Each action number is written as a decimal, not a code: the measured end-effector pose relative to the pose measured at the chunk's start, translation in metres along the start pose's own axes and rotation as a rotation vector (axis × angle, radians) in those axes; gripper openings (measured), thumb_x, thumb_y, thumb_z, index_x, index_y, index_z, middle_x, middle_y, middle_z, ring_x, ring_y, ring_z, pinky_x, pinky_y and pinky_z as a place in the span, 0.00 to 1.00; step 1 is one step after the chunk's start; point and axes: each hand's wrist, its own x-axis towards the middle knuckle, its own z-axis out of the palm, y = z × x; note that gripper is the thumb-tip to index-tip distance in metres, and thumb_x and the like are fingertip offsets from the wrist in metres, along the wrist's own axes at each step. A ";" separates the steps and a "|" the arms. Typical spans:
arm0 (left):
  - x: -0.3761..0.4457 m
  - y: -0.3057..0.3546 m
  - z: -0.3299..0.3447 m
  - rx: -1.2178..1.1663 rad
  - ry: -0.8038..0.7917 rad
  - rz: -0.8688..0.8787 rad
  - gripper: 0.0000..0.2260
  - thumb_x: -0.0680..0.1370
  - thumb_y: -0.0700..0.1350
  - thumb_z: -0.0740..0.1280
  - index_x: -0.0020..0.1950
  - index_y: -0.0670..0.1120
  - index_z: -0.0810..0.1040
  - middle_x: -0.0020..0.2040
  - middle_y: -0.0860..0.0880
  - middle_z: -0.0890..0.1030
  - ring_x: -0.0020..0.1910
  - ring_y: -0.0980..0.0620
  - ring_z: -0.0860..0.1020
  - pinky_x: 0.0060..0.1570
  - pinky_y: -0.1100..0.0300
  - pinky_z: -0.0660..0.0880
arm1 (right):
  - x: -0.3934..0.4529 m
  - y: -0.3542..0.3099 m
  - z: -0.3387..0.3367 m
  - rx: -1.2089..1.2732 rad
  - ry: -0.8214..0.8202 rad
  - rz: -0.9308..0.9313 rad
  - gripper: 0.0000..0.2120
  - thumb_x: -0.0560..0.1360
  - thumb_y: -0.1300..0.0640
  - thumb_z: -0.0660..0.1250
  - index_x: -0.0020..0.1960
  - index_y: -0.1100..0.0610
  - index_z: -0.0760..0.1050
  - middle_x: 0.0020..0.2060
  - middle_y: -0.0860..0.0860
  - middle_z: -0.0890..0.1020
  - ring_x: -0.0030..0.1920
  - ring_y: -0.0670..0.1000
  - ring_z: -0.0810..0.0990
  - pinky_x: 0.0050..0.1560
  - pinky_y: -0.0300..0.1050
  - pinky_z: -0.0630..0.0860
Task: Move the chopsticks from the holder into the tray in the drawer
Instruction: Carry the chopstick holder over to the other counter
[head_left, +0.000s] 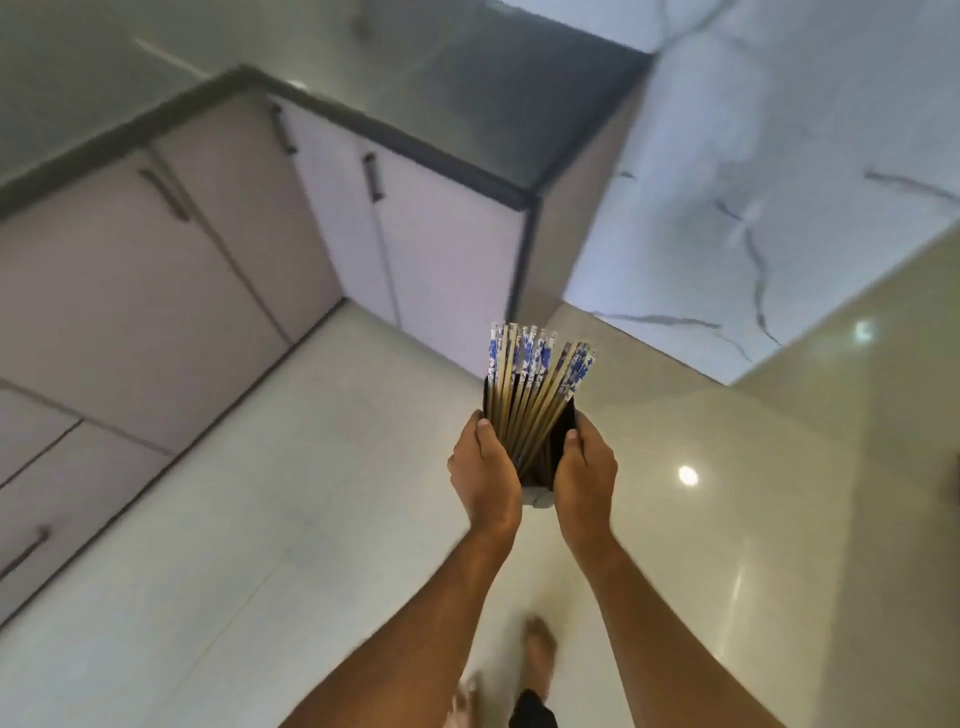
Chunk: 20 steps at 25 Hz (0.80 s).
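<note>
Both my hands carry a dark chopstick holder (563, 431) out in front of me, above the floor. My left hand (485, 475) grips its left side and my right hand (584, 473) grips its right side, thumbs on the rim. Several wooden chopsticks (537, 379) with blue-and-white patterned tops stand in it, fanned out and leaning away from me. No open drawer or tray is in view.
An L-shaped run of pale cabinets (156, 291) with dark bar handles and a dark countertop (467, 104) fills the left and centre. Closed drawers (47, 493) sit at the lower left. A marble-look wall (779, 182) rises on the right. My feet (540, 644) show on the glossy tile floor.
</note>
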 end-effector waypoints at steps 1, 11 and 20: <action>0.018 0.000 -0.024 -0.008 0.049 -0.006 0.15 0.80 0.51 0.51 0.37 0.50 0.71 0.34 0.51 0.76 0.39 0.42 0.75 0.45 0.38 0.75 | -0.005 -0.012 0.028 -0.005 -0.047 -0.029 0.18 0.83 0.64 0.53 0.66 0.56 0.78 0.53 0.52 0.83 0.54 0.53 0.81 0.59 0.48 0.77; 0.150 0.012 -0.289 -0.216 0.589 -0.078 0.16 0.85 0.45 0.53 0.42 0.44 0.76 0.37 0.48 0.78 0.36 0.53 0.76 0.33 0.59 0.74 | -0.105 -0.123 0.302 -0.033 -0.573 -0.262 0.17 0.85 0.60 0.52 0.67 0.55 0.77 0.56 0.50 0.82 0.55 0.48 0.80 0.60 0.47 0.79; 0.229 0.017 -0.527 -0.287 0.908 -0.129 0.17 0.85 0.43 0.53 0.37 0.48 0.70 0.33 0.50 0.73 0.32 0.51 0.70 0.32 0.55 0.68 | -0.236 -0.225 0.516 -0.058 -0.932 -0.380 0.17 0.86 0.57 0.52 0.62 0.55 0.79 0.52 0.50 0.83 0.51 0.44 0.81 0.44 0.34 0.77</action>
